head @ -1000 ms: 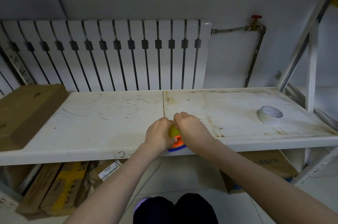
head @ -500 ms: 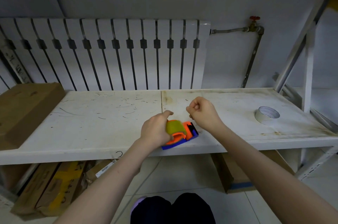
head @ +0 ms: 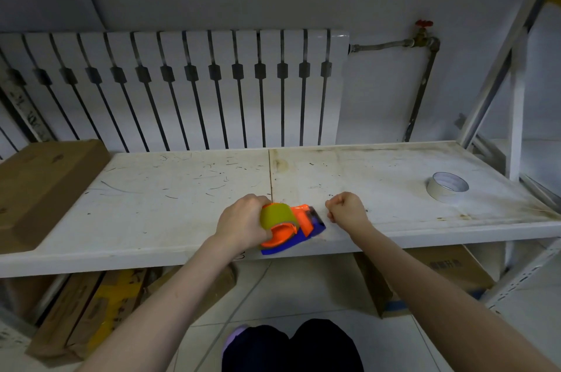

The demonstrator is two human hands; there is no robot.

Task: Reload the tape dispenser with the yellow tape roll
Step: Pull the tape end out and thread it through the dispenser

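Yellow tape roll (head: 277,215) sits seated in the orange-and-blue tape dispenser (head: 296,230) at lower centre, on the bench (head: 151,204) front edge. Left hand (head: 243,224) clamped on the dispenser's left side. Right hand (head: 347,209), just right of the nose, closed in a pinch; whether it holds a tape end cannot be told. Judgement: steady the body, draw tape straight over the cutter. Roll olive-yellow, glossy, full-looking.

A single head-worn wide-angle camera looks forward and down over a scuffed white shelf board (head: 182,189), close above its front edge. It faces the white ribbed wall radiator (head: 188,89), with floor tiles below.
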